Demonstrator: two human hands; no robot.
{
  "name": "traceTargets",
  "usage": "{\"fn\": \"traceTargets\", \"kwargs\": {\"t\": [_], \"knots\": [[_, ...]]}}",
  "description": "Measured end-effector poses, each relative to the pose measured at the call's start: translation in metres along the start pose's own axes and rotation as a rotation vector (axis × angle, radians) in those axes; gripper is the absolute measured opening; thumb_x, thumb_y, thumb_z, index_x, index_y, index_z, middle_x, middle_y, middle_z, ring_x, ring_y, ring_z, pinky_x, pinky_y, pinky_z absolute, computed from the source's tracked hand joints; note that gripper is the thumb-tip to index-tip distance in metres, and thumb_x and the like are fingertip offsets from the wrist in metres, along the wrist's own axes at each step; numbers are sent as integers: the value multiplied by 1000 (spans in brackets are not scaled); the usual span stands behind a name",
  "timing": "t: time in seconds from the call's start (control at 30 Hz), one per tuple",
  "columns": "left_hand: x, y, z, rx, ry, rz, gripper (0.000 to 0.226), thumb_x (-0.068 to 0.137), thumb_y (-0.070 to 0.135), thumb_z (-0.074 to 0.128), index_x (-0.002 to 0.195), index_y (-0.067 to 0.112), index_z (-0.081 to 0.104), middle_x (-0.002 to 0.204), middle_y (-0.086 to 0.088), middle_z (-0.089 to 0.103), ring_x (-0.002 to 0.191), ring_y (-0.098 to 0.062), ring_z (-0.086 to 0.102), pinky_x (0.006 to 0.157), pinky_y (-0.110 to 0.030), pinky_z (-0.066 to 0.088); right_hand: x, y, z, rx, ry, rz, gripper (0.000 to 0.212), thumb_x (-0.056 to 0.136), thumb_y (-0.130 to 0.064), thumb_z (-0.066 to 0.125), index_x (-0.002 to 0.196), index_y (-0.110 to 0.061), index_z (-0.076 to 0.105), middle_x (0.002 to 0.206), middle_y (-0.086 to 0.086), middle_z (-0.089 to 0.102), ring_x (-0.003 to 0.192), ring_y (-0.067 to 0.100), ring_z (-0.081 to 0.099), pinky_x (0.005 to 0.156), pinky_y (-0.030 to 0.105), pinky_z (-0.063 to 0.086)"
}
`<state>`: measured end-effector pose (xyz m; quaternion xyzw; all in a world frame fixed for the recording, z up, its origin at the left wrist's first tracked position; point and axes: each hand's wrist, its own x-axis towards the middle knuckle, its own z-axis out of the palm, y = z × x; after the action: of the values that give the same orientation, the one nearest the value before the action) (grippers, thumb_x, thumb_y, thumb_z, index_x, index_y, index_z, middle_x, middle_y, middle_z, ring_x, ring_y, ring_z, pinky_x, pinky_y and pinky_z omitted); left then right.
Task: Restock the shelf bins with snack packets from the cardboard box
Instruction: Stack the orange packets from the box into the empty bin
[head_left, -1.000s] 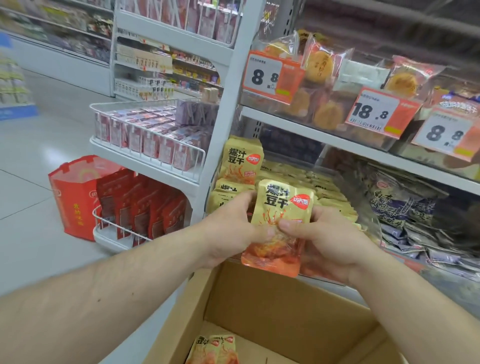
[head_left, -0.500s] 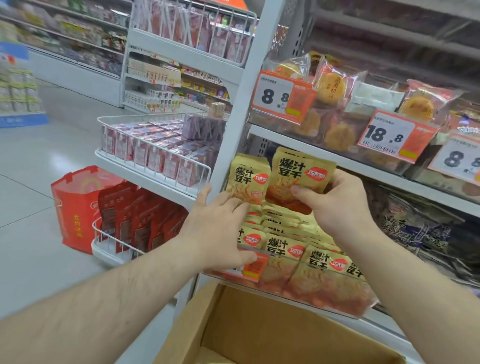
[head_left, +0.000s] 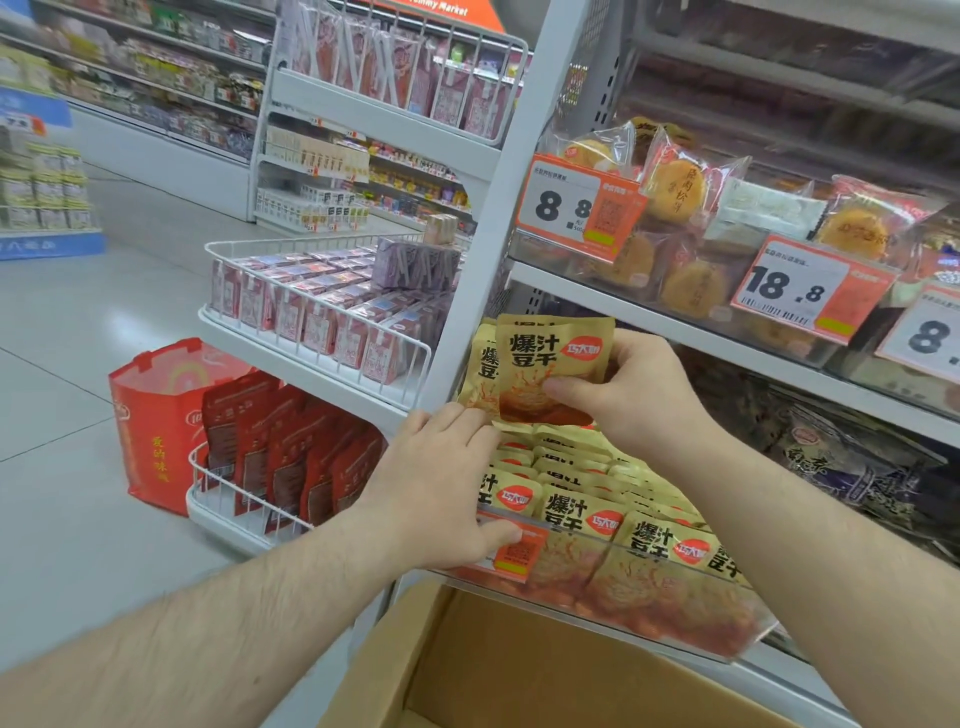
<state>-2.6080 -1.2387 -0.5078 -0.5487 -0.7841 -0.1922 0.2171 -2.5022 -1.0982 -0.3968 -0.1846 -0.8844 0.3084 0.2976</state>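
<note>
Packet in hand: we hold a yellow snack packet (head_left: 550, 364) upright above the back of the bin, its printed face toward us, just in front of another upright packet of the same kind.
Right hand: our right hand (head_left: 631, 392) pinches the packet at its right edge and lower corner, thumb on the front, fingers curled behind.
Left hand: our left hand (head_left: 447, 499) lies with fairly straight fingers over the left front of the bin, thumb near the orange label (head_left: 514, 553), fingertips touching the lower corner of the upright packets; it grasps nothing.
Bin: the clear shelf bin (head_left: 597, 608) is already packed with rows of the same packets (head_left: 602, 519), leaning back in overlapping rows.
Step, as we judge it: seating this packet into the back row.
How to do it well: we should lower it straight down behind the last row, logo facing out and upright like its neighbours, and use the left hand to press the front rows forward so a gap opens.
Caution: the bin looks close to full, so we should not force the packet; its contents may crush.
Cardboard box: the cardboard box (head_left: 519, 670) sits open just below the bin; its contents are out of view.
Shelf above: wrapped cakes (head_left: 675, 192) and price tags (head_left: 792, 286), well clear of our work.
</note>
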Motion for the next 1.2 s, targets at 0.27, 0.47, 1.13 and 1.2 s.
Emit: {"fn": "traceTargets", "kwargs": {"t": [0.27,0.47,1.13,1.2], "knots": [[-1,0,0,-12,-10,-5,85,63,80,46,119,18,62,117,5,60,114,-20,54,97,-41,45,11,7,17,-52,-103,36,24,75,-18,85,92,-32,74,92,-14,75,92,5,69,92,38,56],[-1,0,-1,-13,-25,-11,85,66,80,44,121,19,61,120,5,59,116,-19,52,98,-41,43,20,16,39,124,-128,222,19,79,-14,81,95,-21,75,90,-7,75,88,11,71,74,25,55],[-1,5,-8,15,-65,-24,86,77,78,49,142,23,38,143,8,41,133,-16,33,110,-37,28,25,27,58,-195,-109,407,29,74,-48,82,86,-23,72,89,-4,73,89,19,68,89,45,55],[0,4,-10,27,-88,-27,86,77,79,49,141,23,39,143,7,41,133,-17,33,110,-38,28,25,27,57,-157,-115,418,29,74,-47,82,89,-23,73,89,-4,73,88,18,69,88,44,56]]}}
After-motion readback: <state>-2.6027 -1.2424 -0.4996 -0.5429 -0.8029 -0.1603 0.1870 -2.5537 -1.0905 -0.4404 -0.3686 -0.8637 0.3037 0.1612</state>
